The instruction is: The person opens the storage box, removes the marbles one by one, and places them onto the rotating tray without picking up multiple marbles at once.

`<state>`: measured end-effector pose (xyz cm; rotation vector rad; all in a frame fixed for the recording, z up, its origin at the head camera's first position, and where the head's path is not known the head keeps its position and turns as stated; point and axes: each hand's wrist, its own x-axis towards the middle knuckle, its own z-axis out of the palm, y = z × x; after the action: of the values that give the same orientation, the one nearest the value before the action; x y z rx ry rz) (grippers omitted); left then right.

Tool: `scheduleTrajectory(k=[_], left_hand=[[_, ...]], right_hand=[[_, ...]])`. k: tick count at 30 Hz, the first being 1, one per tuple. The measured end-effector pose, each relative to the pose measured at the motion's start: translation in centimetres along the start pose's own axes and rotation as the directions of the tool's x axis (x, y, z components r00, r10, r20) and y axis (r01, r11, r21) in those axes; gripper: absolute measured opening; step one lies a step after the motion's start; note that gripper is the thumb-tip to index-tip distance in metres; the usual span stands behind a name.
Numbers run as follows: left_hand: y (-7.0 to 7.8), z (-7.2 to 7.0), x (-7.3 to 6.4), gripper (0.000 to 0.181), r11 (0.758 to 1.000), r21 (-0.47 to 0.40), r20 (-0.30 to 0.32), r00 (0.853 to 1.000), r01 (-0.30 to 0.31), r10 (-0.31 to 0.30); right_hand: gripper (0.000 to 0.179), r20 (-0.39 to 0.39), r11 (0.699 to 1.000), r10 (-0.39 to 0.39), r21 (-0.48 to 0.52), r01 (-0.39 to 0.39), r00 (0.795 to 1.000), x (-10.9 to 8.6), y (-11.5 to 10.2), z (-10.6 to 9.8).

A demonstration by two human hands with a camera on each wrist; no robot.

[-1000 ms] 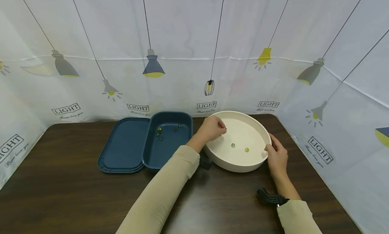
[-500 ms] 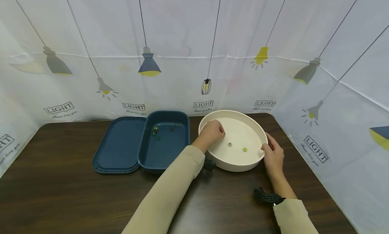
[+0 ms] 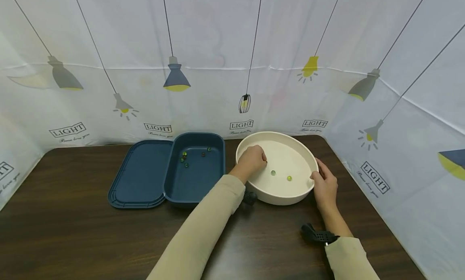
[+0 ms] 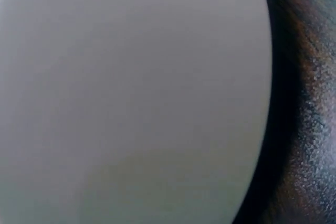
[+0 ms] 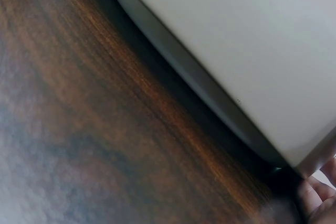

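The cream basin [image 3: 290, 156] stands on the dark wooden table [image 3: 91, 235], and the right hand [image 3: 325, 187] grips its right rim, thumb over the edge. The left hand [image 3: 251, 162] reaches over the basin's left rim, fingers curled in (their tips are hidden, so I cannot tell whether they pinch anything). Inside the basin, between the two hands, lie a clear marble [image 3: 273, 172] and, near it, a yellow-green marble [image 3: 289, 178]. Just left of the basin is a blue container [image 3: 197, 183] with several small marbles [image 3: 184, 153] inside; farther left of the basin lies a flat blue lid [image 3: 141, 175]. Behind the basin is a white curtain [image 3: 218, 29] printed with lamps.
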<state>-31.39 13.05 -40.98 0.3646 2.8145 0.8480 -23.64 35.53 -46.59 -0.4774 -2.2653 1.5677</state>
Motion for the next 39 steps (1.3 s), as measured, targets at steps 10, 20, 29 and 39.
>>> scheduleTrajectory(k=[10,20,29,39], left_hand=[[0.0,-3.7,-1.5,0.028,0.998,0.053,-0.003,0.999,-0.033,0.033],[-5.8,-9.2,-2.5,0.021,0.999,-0.051,-0.184,0.983,-0.012,0.002],[-11.9,-9.5,-2.9,0.023,0.986,-0.055,-0.191,0.967,0.160,-0.168],[-14.3,-9.0,-2.9,0.018,0.971,-0.009,-0.100,0.966,0.238,-0.237]], right_hand=[[0.062,0.004,1.000,-0.004,-0.008,0.004,1.000,-0.1,-0.2,-0.2],[0.062,-0.002,1.000,0.002,-0.013,-0.002,1.000,0.0,-0.2,-0.3],[0.062,0.009,0.999,0.014,-0.042,-0.013,1.000,0.1,-0.1,0.1],[0.062,0.000,1.000,0.015,-0.023,-0.015,1.000,-0.1,-0.4,0.0]])
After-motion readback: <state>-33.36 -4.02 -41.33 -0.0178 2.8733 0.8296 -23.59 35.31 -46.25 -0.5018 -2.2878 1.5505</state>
